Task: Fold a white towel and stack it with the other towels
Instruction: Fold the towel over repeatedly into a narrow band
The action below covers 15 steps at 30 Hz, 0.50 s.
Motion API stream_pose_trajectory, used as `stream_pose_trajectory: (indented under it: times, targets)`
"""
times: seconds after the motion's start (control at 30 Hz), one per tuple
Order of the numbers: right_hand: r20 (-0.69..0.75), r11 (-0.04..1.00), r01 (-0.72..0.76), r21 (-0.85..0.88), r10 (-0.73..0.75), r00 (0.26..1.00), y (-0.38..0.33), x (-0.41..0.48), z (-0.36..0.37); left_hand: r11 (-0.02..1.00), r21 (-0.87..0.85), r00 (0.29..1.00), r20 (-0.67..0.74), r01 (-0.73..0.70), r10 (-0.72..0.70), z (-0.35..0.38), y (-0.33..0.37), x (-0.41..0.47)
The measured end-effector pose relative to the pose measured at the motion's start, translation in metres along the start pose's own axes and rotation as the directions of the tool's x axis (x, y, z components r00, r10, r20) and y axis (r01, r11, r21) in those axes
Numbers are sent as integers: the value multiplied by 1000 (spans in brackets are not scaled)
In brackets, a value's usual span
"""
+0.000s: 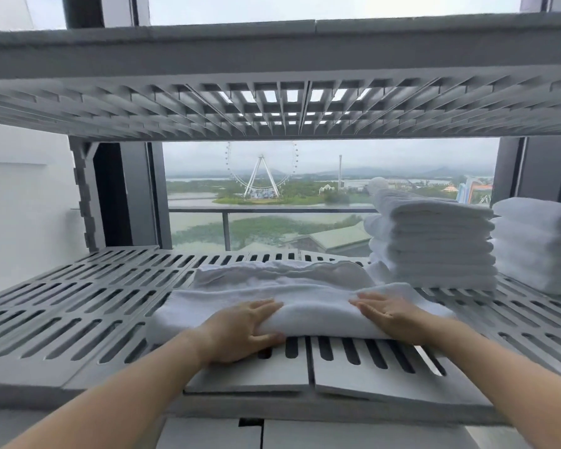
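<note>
A white towel (pixel 305 299) lies partly folded across the middle of a grey slotted shelf (pixel 78 306). My left hand (pixel 243 328) holds its near folded edge, fingers on top and thumb under the fold. My right hand (pixel 386 314) holds the same edge further right, fingers lying over the cloth. A stack of several folded white towels (pixel 434 241) stands at the right back of the shelf. A second stack (pixel 541 244) stands beside it at the far right.
Another slotted shelf (pixel 272 105) hangs close overhead. A grey upright post (pixel 85 196) stands at the back left. Behind the shelf is a window with a balcony rail (pixel 256 210). The shelf's left half is bare slats.
</note>
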State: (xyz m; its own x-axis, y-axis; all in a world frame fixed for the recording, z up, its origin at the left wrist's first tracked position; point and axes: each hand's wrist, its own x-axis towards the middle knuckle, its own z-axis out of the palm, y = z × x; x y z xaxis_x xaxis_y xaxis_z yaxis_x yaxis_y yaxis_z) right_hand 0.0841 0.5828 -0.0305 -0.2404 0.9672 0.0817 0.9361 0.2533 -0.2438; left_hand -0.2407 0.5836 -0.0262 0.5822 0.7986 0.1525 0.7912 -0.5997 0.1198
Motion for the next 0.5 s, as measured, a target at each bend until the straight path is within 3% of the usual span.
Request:
stream_pose_trajectory:
  times: [0.1, 0.27, 0.5]
  targets:
    - [61, 1000, 6, -17, -5, 998, 0, -13, 6, 1000, -26, 998, 58, 12, -11, 1, 0, -8]
    - [32, 999, -33, -20, 33, 999, -9, -24, 4, 999, -42, 995, 96, 34, -30, -2, 3, -12]
    - [-151, 965, -116, 236, 154, 977, -5, -30, -5, 952, -279, 981, 180, 124, -75, -16, 4, 2]
